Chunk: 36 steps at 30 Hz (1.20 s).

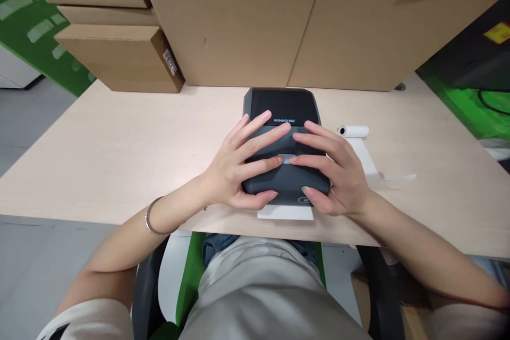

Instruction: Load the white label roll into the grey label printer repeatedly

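A dark grey label printer (281, 141) with a black window at its far end and "NIIMBOT" lettering sits on the table in front of me. My left hand (233, 167) lies spread over the left part of its lid. On the right part rests my right hand (345, 172), fingers also apart. One finger of each hand meets the small light-blue button (287, 159) at the lid's middle. White paper (286, 213) sticks out from the printer's near edge. The printer's inside is hidden, as the lid is down.
Right of the printer lies a small white paper roll (354, 131), partly unrolled toward my right hand. Large cardboard boxes (235, 32) are stacked along the table's back edge, with a flatter box (115, 58) at left. The pale tabletop (99, 154) ends just before my body.
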{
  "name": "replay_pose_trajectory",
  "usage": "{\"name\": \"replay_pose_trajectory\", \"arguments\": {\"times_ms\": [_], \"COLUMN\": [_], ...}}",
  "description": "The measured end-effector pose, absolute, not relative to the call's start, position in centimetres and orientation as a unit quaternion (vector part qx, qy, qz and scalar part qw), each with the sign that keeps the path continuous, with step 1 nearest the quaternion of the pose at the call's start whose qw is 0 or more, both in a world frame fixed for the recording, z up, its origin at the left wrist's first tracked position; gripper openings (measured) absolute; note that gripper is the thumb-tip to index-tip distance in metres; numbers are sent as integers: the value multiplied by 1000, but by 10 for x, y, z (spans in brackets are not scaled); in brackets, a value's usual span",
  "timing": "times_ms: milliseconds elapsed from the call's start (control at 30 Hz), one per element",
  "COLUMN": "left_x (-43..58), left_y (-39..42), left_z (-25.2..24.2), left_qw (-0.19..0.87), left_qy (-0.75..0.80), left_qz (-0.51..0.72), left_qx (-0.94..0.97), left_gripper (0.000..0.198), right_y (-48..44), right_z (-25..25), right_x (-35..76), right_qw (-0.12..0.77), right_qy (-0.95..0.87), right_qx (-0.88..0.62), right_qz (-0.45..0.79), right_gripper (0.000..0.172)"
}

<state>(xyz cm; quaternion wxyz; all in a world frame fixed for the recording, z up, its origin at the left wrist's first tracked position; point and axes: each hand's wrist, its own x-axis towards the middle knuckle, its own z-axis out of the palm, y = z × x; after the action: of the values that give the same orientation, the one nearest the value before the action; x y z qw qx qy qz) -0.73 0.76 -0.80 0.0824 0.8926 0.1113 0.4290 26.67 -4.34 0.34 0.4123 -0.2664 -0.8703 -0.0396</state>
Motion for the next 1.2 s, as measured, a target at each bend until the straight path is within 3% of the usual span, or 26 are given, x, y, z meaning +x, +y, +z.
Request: {"name": "replay_pose_trajectory", "arguments": {"times_ms": [233,400,600,900,1067,1200], "left_x": [-6,-9,-9,-1,1,-4], "left_y": [7,10,8,3,2,2], "left_z": [-6,-16,-13,-4,2,1], "left_qw": [126,99,49,10,30,31], "left_qy": [125,102,86,91,107,107], "left_qz": [411,409,407,435,411,395], "left_qx": [894,901,908,896,905,912], "left_gripper": [49,59,71,59,54,64], "right_y": [-42,-41,-35,-32,-31,-30], "right_z": [14,18,14,25,27,29], "right_x": [263,259,262,261,261,266], "right_qw": [401,405,435,412,401,372], "right_qy": [-881,-876,-871,-880,-887,-904], "right_qx": [-249,-257,-220,-229,-219,-204], "right_qz": [-35,-42,-65,-57,-67,-60], "right_gripper": [34,27,43,23,25,34]}}
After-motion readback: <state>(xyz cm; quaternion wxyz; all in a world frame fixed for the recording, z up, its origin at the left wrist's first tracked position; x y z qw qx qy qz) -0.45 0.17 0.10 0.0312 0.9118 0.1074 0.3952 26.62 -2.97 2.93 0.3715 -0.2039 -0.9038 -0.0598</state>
